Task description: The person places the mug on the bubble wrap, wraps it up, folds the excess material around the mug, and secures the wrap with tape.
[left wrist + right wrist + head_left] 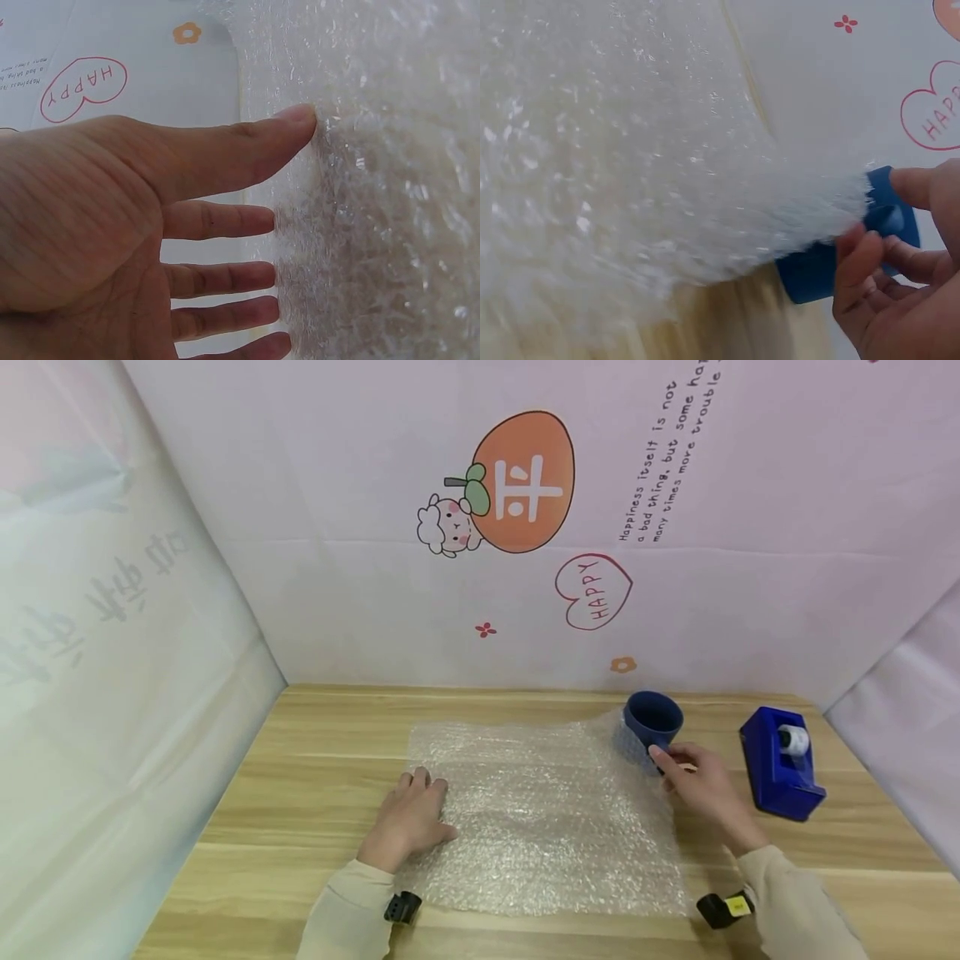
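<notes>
A dark blue mug (652, 717) stands at the back right, upright with its mouth up. My right hand (699, 777) holds the mug by its handle side, thumb and fingers bent around it in the right wrist view. A wide sheet of clear bubble wrap (555, 827) lies across the table, and its back right corner rises against the mug's side, covering part of it. At the sheet's left edge my left hand (412, 818) rests with fingers extended, fingertips right at the plastic in the left wrist view.
To the right of the mug sits a blue tape dispenser (783, 764) with a roll of tape in it. The wooden table (300, 793) ends at a printed cloth backdrop (360, 610) at the back, with more cloth along both sides.
</notes>
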`<state>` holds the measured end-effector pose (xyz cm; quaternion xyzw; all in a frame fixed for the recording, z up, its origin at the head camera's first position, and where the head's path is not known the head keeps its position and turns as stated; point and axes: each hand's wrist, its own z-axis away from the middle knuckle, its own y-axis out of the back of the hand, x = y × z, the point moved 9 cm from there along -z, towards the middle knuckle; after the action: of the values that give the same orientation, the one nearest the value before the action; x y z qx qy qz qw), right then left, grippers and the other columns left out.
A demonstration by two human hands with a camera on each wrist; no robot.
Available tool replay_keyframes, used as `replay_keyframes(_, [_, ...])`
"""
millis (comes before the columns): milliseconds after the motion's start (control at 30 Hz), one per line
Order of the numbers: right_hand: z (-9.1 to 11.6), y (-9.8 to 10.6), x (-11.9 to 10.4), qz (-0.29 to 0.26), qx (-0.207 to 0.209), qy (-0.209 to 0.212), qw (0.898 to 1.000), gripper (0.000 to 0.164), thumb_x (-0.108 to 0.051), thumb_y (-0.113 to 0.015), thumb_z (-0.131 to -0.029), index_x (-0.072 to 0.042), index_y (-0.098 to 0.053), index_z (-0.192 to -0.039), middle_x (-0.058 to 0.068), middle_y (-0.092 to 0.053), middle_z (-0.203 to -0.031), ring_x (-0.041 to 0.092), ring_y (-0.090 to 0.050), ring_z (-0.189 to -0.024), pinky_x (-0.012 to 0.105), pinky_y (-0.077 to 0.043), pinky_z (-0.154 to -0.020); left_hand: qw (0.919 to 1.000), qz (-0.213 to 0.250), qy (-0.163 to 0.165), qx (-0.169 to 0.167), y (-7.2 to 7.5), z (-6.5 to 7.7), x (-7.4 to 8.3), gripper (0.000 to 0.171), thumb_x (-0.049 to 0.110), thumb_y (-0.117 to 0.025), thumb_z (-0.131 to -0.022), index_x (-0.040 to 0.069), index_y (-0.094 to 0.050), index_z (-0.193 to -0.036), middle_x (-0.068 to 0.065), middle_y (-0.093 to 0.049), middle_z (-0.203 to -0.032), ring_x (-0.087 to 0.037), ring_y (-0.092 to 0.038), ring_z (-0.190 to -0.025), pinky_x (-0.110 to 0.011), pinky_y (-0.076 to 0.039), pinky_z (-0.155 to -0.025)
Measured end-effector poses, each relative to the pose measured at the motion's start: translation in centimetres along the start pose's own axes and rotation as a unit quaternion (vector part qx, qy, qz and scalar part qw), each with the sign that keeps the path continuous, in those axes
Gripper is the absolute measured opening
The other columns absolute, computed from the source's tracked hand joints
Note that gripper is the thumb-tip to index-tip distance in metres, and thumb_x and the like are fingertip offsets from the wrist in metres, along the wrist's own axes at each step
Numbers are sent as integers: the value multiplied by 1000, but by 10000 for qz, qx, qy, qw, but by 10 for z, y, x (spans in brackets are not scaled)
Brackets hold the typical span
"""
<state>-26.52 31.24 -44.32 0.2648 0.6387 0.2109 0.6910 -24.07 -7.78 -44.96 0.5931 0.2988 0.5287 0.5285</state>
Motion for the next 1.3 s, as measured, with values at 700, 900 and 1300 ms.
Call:
replay_keyframes(700, [-7, -20, 22, -2171, -592, -558, 9728, 53, -57, -50, -101, -5, -59, -102, -1, -51, -77, 11, -47, -65, 26, -43, -58, 9999, -2, -79, 75, 0, 0, 1, 63, 33, -88, -78, -3, -64, -123, -18, -53, -112, -32, -48, -98, -44, -49, -73])
replay_keyframes(900, [-7, -21, 23, -2429, -668, -567, 9661, 46, -55, -51, -102, -11, -62, -99, -5, -54, -80, 10, -49, -66, 25, -43, -58, 9999, 10, -111, 120, 0, 0, 1, 63, 33, -88, -78, -3, -64, -124, -17, -54, -110, -30, -48, -96, -42, -49, -71])
replay_keyframes(1300, [-6, -17, 26, -2909, -406, -459, 9548, 40, -47, -54, -103, -8, -62, -96, -6, -60, -90, 10, -57, -71, 23, -48, -60, 9998, 134, -60, 100, 1, 1, 0, 63, 33, -88, -78, -2, -64, -125, -20, -55, -115, -33, -50, -101, -47, -50, -77])
